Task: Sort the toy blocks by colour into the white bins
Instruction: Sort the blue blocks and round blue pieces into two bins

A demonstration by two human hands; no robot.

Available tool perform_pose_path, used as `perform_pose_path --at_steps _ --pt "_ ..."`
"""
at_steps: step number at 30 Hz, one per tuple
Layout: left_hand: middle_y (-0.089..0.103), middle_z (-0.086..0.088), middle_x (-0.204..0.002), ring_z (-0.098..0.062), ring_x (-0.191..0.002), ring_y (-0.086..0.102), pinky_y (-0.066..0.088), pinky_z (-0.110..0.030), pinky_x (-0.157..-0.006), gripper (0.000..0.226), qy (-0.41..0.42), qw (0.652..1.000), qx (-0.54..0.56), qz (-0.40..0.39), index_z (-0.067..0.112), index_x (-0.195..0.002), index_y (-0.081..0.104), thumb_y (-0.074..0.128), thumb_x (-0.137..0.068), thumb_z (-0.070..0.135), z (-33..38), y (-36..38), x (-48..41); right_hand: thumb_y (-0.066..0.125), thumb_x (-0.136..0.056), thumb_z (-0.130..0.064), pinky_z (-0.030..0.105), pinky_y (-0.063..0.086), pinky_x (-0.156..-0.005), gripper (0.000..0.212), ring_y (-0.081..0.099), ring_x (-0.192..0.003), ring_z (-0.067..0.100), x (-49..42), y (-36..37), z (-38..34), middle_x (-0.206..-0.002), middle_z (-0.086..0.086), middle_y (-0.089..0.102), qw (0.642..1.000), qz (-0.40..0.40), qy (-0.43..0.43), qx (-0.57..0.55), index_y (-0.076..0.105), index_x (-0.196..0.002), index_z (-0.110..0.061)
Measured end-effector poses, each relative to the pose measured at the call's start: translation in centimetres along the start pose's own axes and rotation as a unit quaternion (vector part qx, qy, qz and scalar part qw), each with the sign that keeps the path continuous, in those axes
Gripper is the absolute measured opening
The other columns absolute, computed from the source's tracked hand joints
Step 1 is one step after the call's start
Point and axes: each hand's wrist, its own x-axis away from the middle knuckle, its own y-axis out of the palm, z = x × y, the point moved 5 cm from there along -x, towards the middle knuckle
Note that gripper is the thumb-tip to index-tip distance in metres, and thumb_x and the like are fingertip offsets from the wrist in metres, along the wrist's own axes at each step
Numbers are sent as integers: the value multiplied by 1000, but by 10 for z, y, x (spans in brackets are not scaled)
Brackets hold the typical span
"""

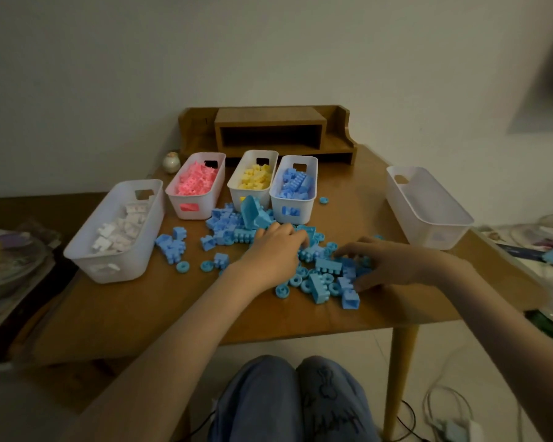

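With only blue blocks (328,265) loose on the counter (141,307) before the blue-filled bin (304,215), both hands seem to gather them: right hand (393,266) grip spread apart over the pile, left hand (275,250) grip curled, its hold impossible to tell.

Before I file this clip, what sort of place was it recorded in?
Most likely a room in a home, not a lab: a wooden table stands against a white wall, with a wooden desktop shelf at its back, household clutter piled at the left and loose cables on the tiled floor.
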Motion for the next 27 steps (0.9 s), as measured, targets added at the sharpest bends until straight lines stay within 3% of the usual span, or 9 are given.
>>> perform_pose_path --at_steps 4,7,10,15,19,21,24,25,27 --pt "40 0 -135 -21 -128 30 24 -39 -104 37 10 1000 3 29 27 -134 39 39 -99 17 5 -2 -2 61 -88 -35 27 47 -87 43 46 -104 12 -11 -3 -3 -124 -7 40 995 81 -21 50 43 -126 -41" --pt "37 1 -139 -21 -130 28 22 -39 -104 49 20 1000 -8 11 31 -141 32 39 -97 11 8 2 -4 61 -87 -37 25 42 -81 36 47 -96 10 -18 -4 -5 -118 -6 46 990 118 -32 64 47 -120 -36" --pt "42 1 -133 -21 -125 31 23 -38 -101 48 11 1000 -23 2 31 -135 40 42 -94 6 5 6 -7 61 -86 -40 23 39 -77 31 47 -94 9 -21 -4 -6 -114 -5 48 988 141 -38 49 48 -113 -33" --pt "49 2 -123 -20 -119 37 25 -37 -96 25 6 999 -20 31 27 -116 49 47 -94 15 4 3 -12 58 -87 -43 24 49 -76 27 53 -93 13 -20 -9 -5 -111 -4 48 987 159 -19 31 46 -108 -32" --pt "53 4 -114 -19 -114 41 26 -37 -95 15 8 998 -14 61 24 -108 49 51 -93 22 3 -2 -12 59 -89 -34 19 51 -62 17 61 -86 13 -18 -14 -3 -105 -5 52 973 170 -20 -157 51 -104 -29" --pt "54 4 -113 -19 -112 43 28 -37 -96 15 4 997 11 76 22 -107 49 53 -93 25 2 -4 -12 59 -89 -33 19 52 -62 17 62 -85 15 -18 -14 -3 -104 1 56 920 174 -26 -351 56 -102 -23" --pt "55 1 -101 -20 -100 51 38 -39 -92 12 -11 991 87 100 19 -100 46 54 -93 25 -1 -9 -12 61 -88 -27 19 53 -58 23 62 -72 13 -22 -8 -3 -100 8 61 752 119 -22 -648 60 -105 -12" --pt "55 1 -97 -21 -95 53 42 -40 -88 12 -18 987 124 103 18 -99 45 54 -93 24 -2 -10 -11 60 -87 -26 19 53 -55 27 61 -67 13 -24 -6 -4 -98 11 62 702 90 -14 -707 60 -109 -10" --pt "57 -3 -97 -22 -89 57 50 -45 -80 15 -41 973 199 110 16 -101 46 55 -93 24 -5 -13 -10 58 -85 -27 21 51 -50 33 58 -59 13 -27 -1 -5 -93 13 62 635 32 7 -771 59 -112 -8"
